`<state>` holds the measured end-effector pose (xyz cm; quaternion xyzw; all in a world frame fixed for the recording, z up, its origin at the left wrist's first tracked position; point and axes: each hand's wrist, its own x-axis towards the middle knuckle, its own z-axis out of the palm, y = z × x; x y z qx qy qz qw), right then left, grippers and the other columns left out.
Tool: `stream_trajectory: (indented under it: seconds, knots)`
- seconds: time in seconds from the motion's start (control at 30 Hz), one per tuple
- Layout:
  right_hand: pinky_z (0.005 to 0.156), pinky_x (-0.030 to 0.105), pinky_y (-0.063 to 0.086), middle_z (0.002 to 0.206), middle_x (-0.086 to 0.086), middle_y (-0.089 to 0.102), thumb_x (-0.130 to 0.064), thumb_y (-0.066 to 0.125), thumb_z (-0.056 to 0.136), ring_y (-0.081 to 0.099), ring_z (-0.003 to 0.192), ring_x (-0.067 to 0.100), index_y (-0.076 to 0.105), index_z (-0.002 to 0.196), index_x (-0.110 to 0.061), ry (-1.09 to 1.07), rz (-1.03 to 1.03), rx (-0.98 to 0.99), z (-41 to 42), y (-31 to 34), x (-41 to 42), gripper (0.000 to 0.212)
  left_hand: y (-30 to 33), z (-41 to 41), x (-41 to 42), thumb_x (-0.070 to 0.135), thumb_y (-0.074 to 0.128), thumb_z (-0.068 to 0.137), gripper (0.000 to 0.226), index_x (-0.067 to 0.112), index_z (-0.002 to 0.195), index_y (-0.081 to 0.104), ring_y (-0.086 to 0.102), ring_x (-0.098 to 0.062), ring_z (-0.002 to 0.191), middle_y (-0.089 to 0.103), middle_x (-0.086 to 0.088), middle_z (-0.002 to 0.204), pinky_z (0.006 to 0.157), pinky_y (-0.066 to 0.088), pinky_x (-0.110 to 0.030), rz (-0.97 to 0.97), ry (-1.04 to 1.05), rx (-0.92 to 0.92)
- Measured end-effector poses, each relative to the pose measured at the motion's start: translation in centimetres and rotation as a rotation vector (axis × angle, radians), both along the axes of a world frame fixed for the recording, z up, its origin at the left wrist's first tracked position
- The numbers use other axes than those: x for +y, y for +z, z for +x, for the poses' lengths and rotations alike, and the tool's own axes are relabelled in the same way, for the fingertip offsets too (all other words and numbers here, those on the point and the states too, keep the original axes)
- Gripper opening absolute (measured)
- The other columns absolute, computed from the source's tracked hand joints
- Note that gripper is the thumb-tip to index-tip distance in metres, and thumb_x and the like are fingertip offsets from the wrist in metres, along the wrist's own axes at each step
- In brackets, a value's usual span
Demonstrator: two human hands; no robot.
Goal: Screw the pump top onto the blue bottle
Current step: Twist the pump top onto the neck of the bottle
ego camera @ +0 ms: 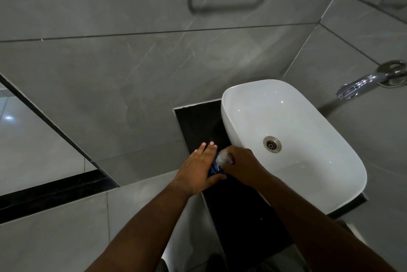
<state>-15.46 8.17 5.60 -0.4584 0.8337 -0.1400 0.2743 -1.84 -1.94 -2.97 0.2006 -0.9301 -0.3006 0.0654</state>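
pump top sits straight under your right hand, in line with the bottle's neck

your two forearms come up from the near edge and meet over the dark counter (231, 216). your left hand (198, 168) steadies the blue bottle (214, 170): the thumb curls across its near side while the four fingers lie stretched and nearly flat past its far side, so this is a loose brace and not a full wrap. your right hand (242, 166) is curled closed on the pump top (222, 158), fingertips bunched around it; how firmly they pinch, you can't tell from here.

the relation that matters: the pump top sits directly above the bottle, between your two hands, touching both grips. the bottle's long axis runs from your left thumb up and away toward the right hand's fingertips, tilted slightly toward the sink. the twist must turn around that line, and your right hand is the one placed to do it. whether the threads have caught is hidden by your fingers.

the bottle is glossy blue plastic, rounded; the pump top is pale, smooth, translucent-looking.

just beyond your right hand sits the white sink (319, 172), glazed, a rounded rectangle with a metal drain (272, 144). farther right, a chrome tap (361, 85) juts from grey veined tile.
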Motion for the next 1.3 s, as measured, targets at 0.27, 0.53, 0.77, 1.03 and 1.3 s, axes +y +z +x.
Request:
stream_trajectory:
  seconds: [0.27,0.53,0.77,1.03,1.3]
  knots:
    - [0.093,0.024,0.039,0.122,0.006,0.064,-0.029,0.067,0.084,0.059,0.11,0.02,0.053,0.126,-0.017,-0.062,-0.129,-0.032,0.4,-1.3,0.5,0.045,-0.1,0.1,0.0,0.076,0.042,0.085,0.096,0.02,0.156,0.007,0.002,-0.019,0.149,0.009,-0.004,0.164,0.118,0.006,-0.037,0.003,-0.014,0.016]
    - [0.06,0.009,0.035,0.074,-0.015,0.058,-0.032,0.07,0.079,0.058,0.068,0.004,0.06,0.098,-0.023,-0.161,-0.166,-0.056,0.3,-1.7,0.7,0.024,-0.2,0.0,-0.1,0.076,0.043,0.085,0.096,0.021,0.156,0.01,0.0,-0.016,0.148,0.01,-0.003,0.164,0.118,0.006,-0.037,-0.002,-0.015,0.017]
    - [0.079,0.022,0.046,0.098,0.002,0.071,-0.027,0.066,0.082,0.058,0.081,0.008,0.062,0.11,-0.018,-0.108,-0.187,-0.063,0.3,-1.4,0.4,0.029,0.1,0.0,-0.1,0.075,0.044,0.086,0.094,0.021,0.156,0.013,0.002,-0.018,0.149,0.011,-0.003,0.164,0.118,0.007,-0.038,0.002,-0.016,0.017]
    - [0.072,0.019,0.044,0.089,-0.007,0.066,-0.027,0.072,0.076,0.061,0.079,0.01,0.058,0.104,-0.024,-0.132,-0.204,-0.112,0.6,-0.9,0.4,0.031,0.0,0.1,-0.2,0.075,0.043,0.087,0.095,0.02,0.156,0.009,0.002,-0.019,0.149,0.009,-0.004,0.164,0.119,0.01,-0.041,0.003,-0.022,0.016]
    - [0.077,0.026,0.047,0.092,-0.001,0.065,-0.037,0.075,0.074,0.06,0.083,0.015,0.06,0.101,-0.014,-0.21,-0.169,-0.059,0.9,-0.6,0.2,0.038,-0.4,0.0,-0.3,0.077,0.042,0.086,0.096,0.023,0.155,0.004,-0.004,-0.01,0.146,0.007,-0.002,0.164,0.117,0.005,-0.034,-0.009,-0.018,0.008]
